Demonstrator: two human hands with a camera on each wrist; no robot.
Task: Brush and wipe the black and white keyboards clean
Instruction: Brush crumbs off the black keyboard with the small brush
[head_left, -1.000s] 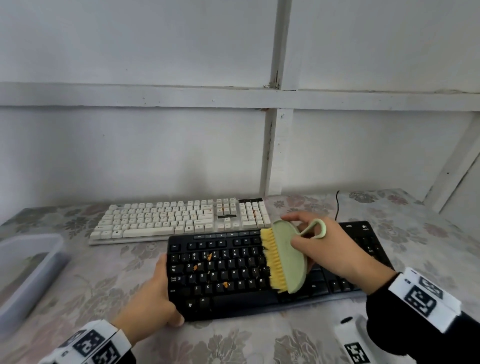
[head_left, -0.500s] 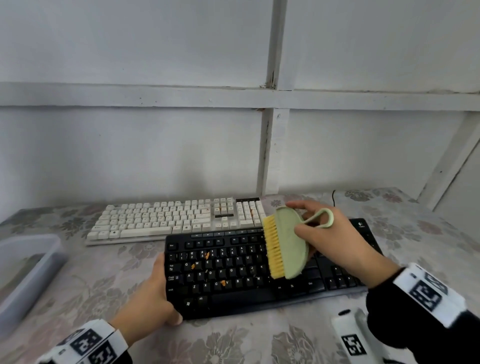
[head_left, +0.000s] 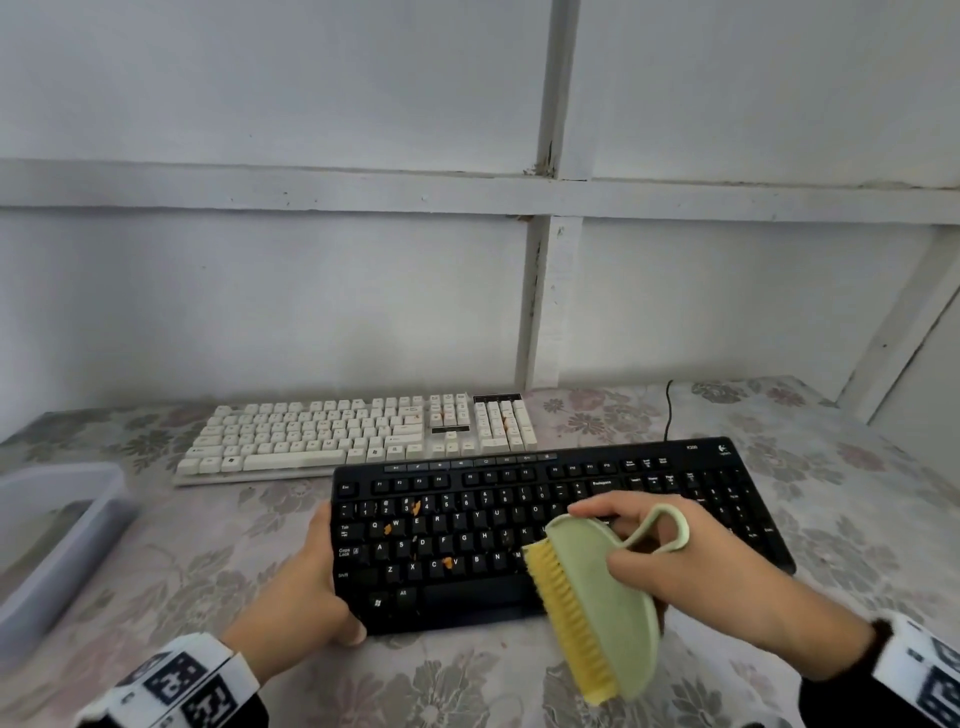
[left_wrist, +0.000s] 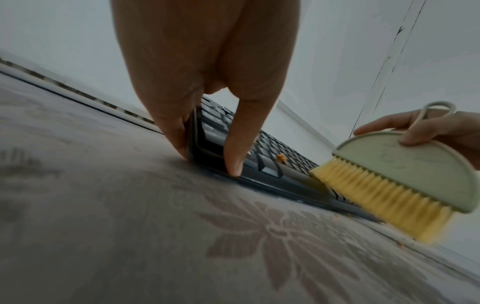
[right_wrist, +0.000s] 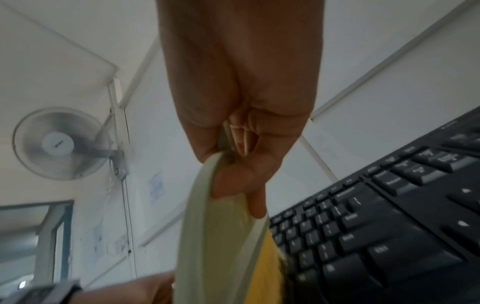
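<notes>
The black keyboard (head_left: 519, 525) lies near me on the flowered cloth, with orange crumbs (head_left: 447, 561) on its left keys. My left hand (head_left: 311, 587) grips its left end, thumb on the front corner; the left wrist view shows the fingers (left_wrist: 233, 144) clamped over that edge of the black keyboard (left_wrist: 272, 148). My right hand (head_left: 691, 566) holds a pale green brush (head_left: 602, 597) with yellow bristles (head_left: 566, 618), now over the keyboard's front edge and the cloth. The right wrist view shows the brush (right_wrist: 215, 236) pinched between thumb and fingers. The white keyboard (head_left: 358, 434) lies behind.
A clear plastic tub (head_left: 57, 540) stands at the table's left edge. A black cable (head_left: 669, 410) runs from the keyboards toward the wall. White wall panels close the back. A wall fan (right_wrist: 57, 144) shows in the right wrist view.
My right hand has swept the brush toward me, from the keyboard's upper middle keys down past its front edge. The left hand stays on the keyboard's left end.
</notes>
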